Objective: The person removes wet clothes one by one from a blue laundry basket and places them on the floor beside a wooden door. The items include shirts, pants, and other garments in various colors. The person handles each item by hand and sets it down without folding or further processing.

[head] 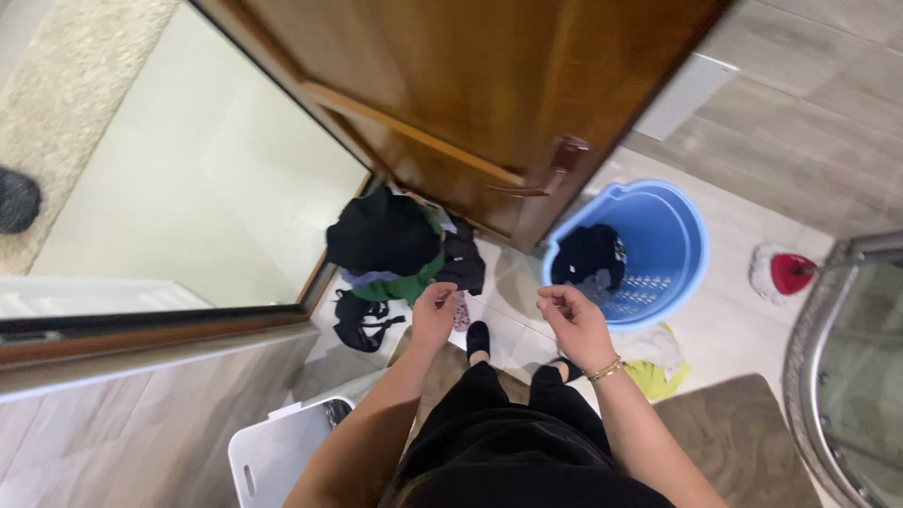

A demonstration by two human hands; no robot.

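My left hand (pixel 435 313) hangs in front of me with its fingers curled; a small pinkish patterned cloth (pixel 460 314) shows just beside it, and I cannot tell whether the hand grips it. My right hand (pixel 575 322), with a gold bracelet on the wrist, has its fingers loosely curled and nothing visible in them. Beyond my left hand lies a pile of clothes (pixel 395 246), black and green. A blue bucket (pixel 673 226) with a strainer insert holds dark cloth (pixel 588 256) to the right of the pile.
A wooden door (pixel 451 85) with a handle (pixel 564 160) stands open ahead. A white basket (pixel 277 452) sits at my lower left, a black strap item (pixel 362 322) on the floor, a mop head (pixel 781 273) and a yellow cloth (pixel 658 372) at right, a glass shower enclosure (pixel 847 376) at far right.
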